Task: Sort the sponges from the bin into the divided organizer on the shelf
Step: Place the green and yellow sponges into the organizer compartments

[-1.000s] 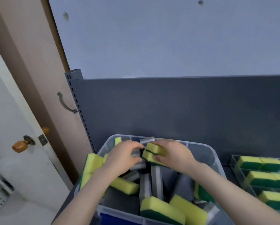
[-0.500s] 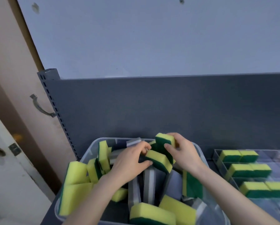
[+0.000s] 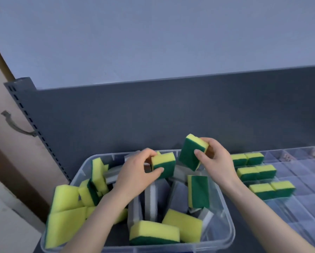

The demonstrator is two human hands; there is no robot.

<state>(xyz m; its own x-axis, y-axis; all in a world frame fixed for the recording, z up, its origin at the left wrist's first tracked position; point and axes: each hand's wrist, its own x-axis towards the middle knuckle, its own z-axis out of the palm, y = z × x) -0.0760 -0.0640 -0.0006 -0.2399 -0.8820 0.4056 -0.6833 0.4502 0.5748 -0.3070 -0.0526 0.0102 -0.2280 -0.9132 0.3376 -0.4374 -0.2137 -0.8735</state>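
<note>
A clear plastic bin [image 3: 227,232] holds several yellow-and-green sponges and several grey-and-white ones. My left hand [image 3: 134,172] grips one yellow-green sponge [image 3: 164,166] above the bin's far half. Just to its right, my right hand [image 3: 215,161] holds a second yellow-green sponge [image 3: 192,152] tilted, green face toward me. To the right on the shelf lies the clear divided organizer [image 3: 302,172]. Its left compartments carry three rows of yellow-green sponges [image 3: 256,173], two to a row.
A dark grey back panel [image 3: 171,114] rises behind the bin and organizer, with a perforated upright post [image 3: 25,114] at its left end. A brown door with a metal handle [image 3: 16,125] stands to the left.
Both hands have lifted their sponges apart above the bin; the right one rose and moved right. The camera has swung right, showing more of the organizer.
</note>
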